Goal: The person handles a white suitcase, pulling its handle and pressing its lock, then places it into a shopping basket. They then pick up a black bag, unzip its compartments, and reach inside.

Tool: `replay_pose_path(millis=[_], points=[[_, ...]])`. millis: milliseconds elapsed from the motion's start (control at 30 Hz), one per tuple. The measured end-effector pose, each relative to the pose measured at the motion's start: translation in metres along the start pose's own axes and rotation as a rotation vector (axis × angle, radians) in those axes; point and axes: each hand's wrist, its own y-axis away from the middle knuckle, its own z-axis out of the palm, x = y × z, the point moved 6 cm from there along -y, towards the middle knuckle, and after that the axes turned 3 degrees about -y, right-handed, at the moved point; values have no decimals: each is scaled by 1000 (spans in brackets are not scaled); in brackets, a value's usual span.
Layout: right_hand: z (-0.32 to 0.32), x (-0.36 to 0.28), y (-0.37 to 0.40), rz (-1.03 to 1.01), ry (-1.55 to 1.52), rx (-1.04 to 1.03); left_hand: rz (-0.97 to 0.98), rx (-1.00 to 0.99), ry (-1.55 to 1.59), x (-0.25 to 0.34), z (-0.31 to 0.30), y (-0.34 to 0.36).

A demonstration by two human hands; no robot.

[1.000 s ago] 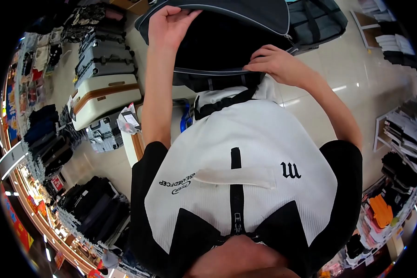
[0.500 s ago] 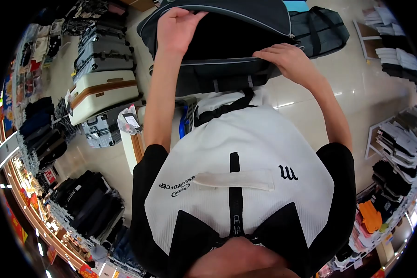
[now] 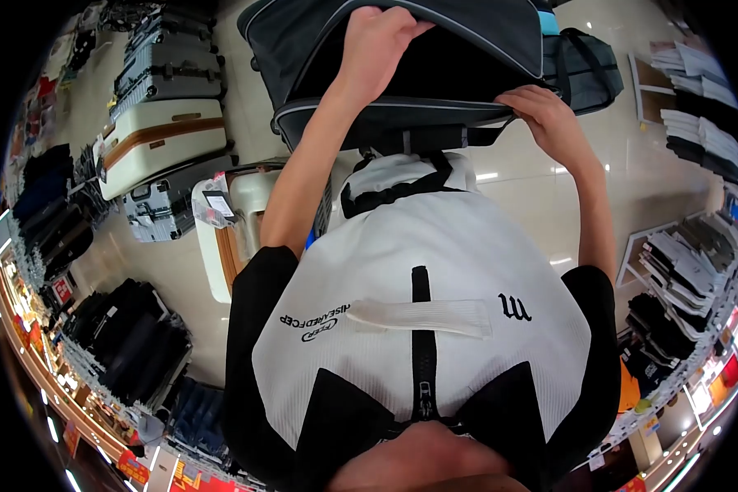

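Note:
A dark soft-sided suitcase [image 3: 283, 49] with grey piping stands in front of me, its front panel partly unzipped. My left hand [image 3: 375, 53] pinches the upper edge of the opening, holding the panel [image 3: 484, 25] raised. At the right end of the opening, my right hand [image 3: 547, 123] has its fingers closed over the lower rim [image 3: 435, 105] near the corner. The inside is black, and I cannot make out any contents. A strap [image 3: 443, 138] with a buckle-like fitting runs along the near side.
A grey-green duffel bag [image 3: 586, 70] lies beyond the suitcase on the right. Several hard-shell suitcases, including a cream one [image 3: 168, 143] with a brown band, line the left. Racks of dark clothes [image 3: 127, 340] and shelves of folded garments [image 3: 672, 279] flank the tiled floor [image 3: 500, 193].
My left hand has moved right along the raised edge, and more of the opening shows to its left. My right hand has shifted right, and the suitcase sits slightly differently in view.

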Motion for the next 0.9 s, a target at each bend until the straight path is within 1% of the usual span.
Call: replay_pose_path(millis=[33, 133, 233, 300, 367, 400, 433, 500, 533, 567, 633, 667, 733, 767, 867, 900], points=[[0, -1, -1, 16, -3, -11, 17, -84, 26, -5, -9, -3], [-2, -4, -7, 13, -12, -17, -42, 21, -34, -2, -12, -4], [7, -9, -11, -11, 0, -40, -55, -51, -163, 3, -20, 3], [19, -10, -12, -33, -17, -29, -57, 58, -183, 7, -28, 14], [25, -10, -14, -1, -83, -35, -89, 160, -229, 1, -40, 26], [25, -10, -16, 15, -113, -40, -124, 195, -313, 0, -45, 33], [19, -15, -17, 7, -132, 10, -157, 233, -398, 1, -49, 41], [12, -1, -18, 208, -334, -65, -202, 277, -532, 2, -60, 48], [12, 5, -14, 307, -434, -105, -275, 177, -696, 3, -64, 53], [9, 21, -7, 241, -512, 69, -313, 129, -745, 0, -64, 57], [-2, 57, 6, 308, -836, 385, -360, 43, -882, 4, -53, 65], [-6, 77, 16, 341, -1000, 545, -490, -28, -1003, 2, -56, 69], [-6, 130, 38, 498, -942, 768, -230, -84, -1123, 10, -42, 75], [0, 142, 43, 627, -905, 679, -176, -74, -1178, 14, -36, 77], [32, 144, 44, 713, -979, 422, -347, -157, -1395, 21, -34, 87], [40, 143, 47, 735, -1090, 362, -232, -189, -1452, 25, -35, 90]])
